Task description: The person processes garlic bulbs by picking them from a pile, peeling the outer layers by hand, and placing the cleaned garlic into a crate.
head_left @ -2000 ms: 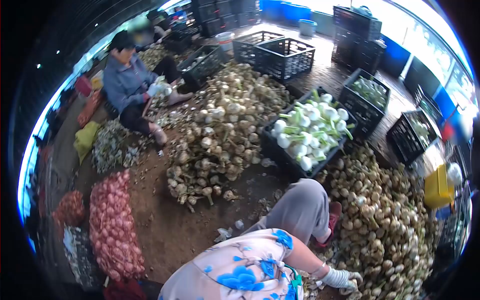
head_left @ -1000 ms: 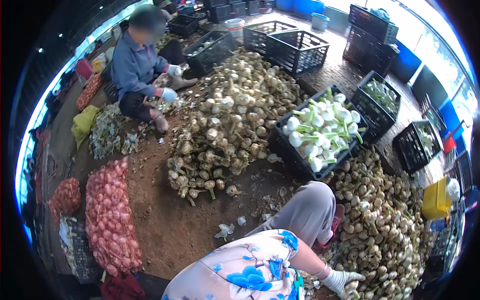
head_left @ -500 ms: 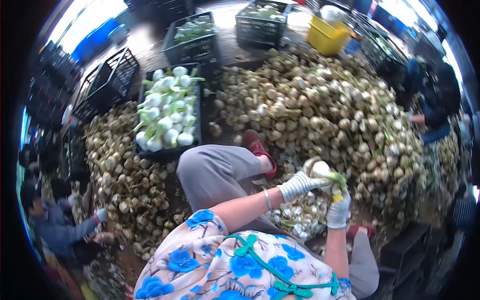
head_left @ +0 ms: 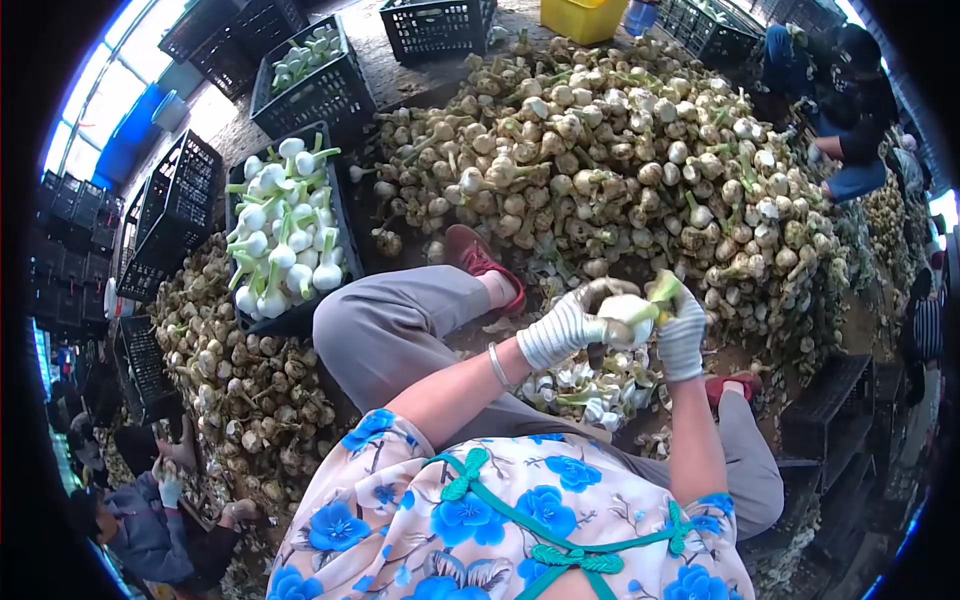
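My left hand (head_left: 568, 328), in a striped white glove, is closed around a peeled white garlic bulb (head_left: 626, 311) above my lap. Close against the bulb's stem end is my gloved right hand (head_left: 683, 335), its fingers closed by the green stalk (head_left: 663, 287). A small yellow item (head_left: 661, 318) shows at that hand; its shape is mostly hidden. White peelings (head_left: 600, 388) lie on the ground below both hands. Beyond them spreads a large heap of unpeeled garlic (head_left: 600, 160). Clean bulbs with green stems fill a black crate (head_left: 345, 225) at the left.
Another garlic heap (head_left: 240, 380) lies left of my knee. Black crates (head_left: 320, 95) and a yellow tub (head_left: 583, 20) stand behind. One person (head_left: 150, 530) sits at the lower left, another (head_left: 855, 140) at the upper right. Dark crates (head_left: 825, 410) stand at right.
The view has swung right. My left hand has come back from the heap with a bulb, and both hands are together at it. The bulb looks whiter than half a second ago.
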Tool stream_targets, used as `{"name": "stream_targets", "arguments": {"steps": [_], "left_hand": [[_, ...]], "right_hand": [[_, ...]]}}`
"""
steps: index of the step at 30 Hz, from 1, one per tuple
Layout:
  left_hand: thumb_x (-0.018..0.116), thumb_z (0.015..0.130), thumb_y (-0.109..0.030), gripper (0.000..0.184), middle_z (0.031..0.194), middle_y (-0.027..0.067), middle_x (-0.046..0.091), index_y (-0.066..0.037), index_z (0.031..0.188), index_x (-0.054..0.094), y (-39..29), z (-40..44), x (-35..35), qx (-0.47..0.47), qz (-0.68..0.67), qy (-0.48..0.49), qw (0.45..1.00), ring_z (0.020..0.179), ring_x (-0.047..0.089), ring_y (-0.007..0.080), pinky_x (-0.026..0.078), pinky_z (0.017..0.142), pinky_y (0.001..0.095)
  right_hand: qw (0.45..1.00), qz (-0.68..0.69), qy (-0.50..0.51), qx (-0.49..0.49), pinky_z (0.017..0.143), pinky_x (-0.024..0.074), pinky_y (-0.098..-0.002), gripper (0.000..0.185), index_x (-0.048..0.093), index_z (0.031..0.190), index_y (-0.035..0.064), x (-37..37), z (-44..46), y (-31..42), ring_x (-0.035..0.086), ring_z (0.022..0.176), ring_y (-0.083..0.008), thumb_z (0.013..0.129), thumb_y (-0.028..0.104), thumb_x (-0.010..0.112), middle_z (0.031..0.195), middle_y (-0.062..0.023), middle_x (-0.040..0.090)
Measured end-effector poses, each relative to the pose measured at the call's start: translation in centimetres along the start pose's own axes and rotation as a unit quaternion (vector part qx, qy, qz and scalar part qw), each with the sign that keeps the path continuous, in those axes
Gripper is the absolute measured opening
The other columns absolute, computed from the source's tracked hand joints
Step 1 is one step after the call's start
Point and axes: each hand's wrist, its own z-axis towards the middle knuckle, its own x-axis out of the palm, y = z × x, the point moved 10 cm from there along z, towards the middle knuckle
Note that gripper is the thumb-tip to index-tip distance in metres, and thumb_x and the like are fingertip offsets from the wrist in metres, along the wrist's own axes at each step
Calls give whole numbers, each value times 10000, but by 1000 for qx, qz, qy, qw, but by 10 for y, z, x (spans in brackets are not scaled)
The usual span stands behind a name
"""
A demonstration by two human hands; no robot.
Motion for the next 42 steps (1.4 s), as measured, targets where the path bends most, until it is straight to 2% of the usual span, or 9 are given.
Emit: {"name": "stream_targets", "arguments": {"steps": [5, 10, 13, 22, 27, 33, 38, 41, 42], "left_hand": [[686, 634, -246, 637, 1004, 60, 525, -47, 1172, 408, 16, -5, 12, -67, -32, 102, 992, 874, 518, 122, 473, 628, 217], [605, 726, -271, 597, 1047, 89, 500, -70, 1225, 346, 33, 3, -11, -107, -50, 40, 992, 835, 550, 159, 503, 546, 270], [535, 782, -190, 419, 1015, 45, 532, -117, 1182, 432, 41, 13, -39, -74, -23, -73, 994, 771, 549, 132, 496, 540, 264], [602, 770, -196, 291, 913, 31, 567, -64, 1014, 515, 33, 9, -61, -32, -126, -232, 964, 806, 534, 113, 440, 698, 253], [626, 752, -192, 255, 863, 18, 570, -66, 957, 541, 32, 6, -85, 20, -161, -309, 937, 740, 526, 103, 434, 673, 231], [574, 790, -167, 276, 931, 58, 572, -39, 1029, 525, 51, 9, -71, 8, -144, -221, 965, 826, 553, 138, 457, 726, 255], [567, 790, -130, 182, 886, 51, 581, -50, 952, 548, 8, 3, -75, 28, -155, -265, 951, 808, 561, 142, 483, 677, 271], [558, 795, -132, 184, 880, 44, 569, -57, 963, 548, 25, 13, -88, 50, -117, -265, 956, 778, 544, 126, 454, 697, 248], [558, 795, -132, 184, 880, 44, 569, -57, 963, 548, 25, 14, -85, 50, -116, -264, 956, 778, 544, 126, 454, 697, 248]], "right_hand": [[997, -72, 13, 34, 632, 439, -309, 192, 550, 896, -18, 6, -14, -40, 571, 700, -225, 750, 101, 520, 789, -137, 590], [827, 495, 81, 254, 710, 477, -285, 327, 490, 1072, 73, 25, -36, -26, 551, 861, -163, 760, 114, 576, 994, -63, 556], [950, 264, 61, 153, 713, 482, -263, 238, 498, 980, 52, 12, -22, -58, 550, 803, -155, 758, 66, 581, 943, -59, 553], [995, -54, 63, -59, 621, 421, -198, 99, 500, 842, 22, 49, -32, 3, 495, 701, -71, 760, -16, 542, 759, -26, 549], [957, 233, -14, 173, 542, 430, -240, 151, 483, 845, 20, 35, -27, -67, 498, 629, -118, 718, -55, 514, 752, -64, 548], [932, -277, 77, 219, 703, 443, -332, 347, 537, 983, 58, 43, -74, -153, 569, 761, -296, 653, 132, 611, 833, -178, 589], [859, -318, 352, 194, 749, 428, -349, 441, 489, 1068, 71, 47, -122, -175, 532, 884, -324, 664, 193, 616, 929, -190, 566], [952, -131, 275, 24, 770, 430, -303, 570, 359, 1197, 31, 51, -83, -139, 538, 882, -266, 702, 144, 619, 1050, -171, 514], [950, 49, 249, 183, 801, 422, -308, 601, 345, 1204, -5, 53, -67, -86, 515, 938, -267, 710, 186, 629, 1075, -192, 491]]}}
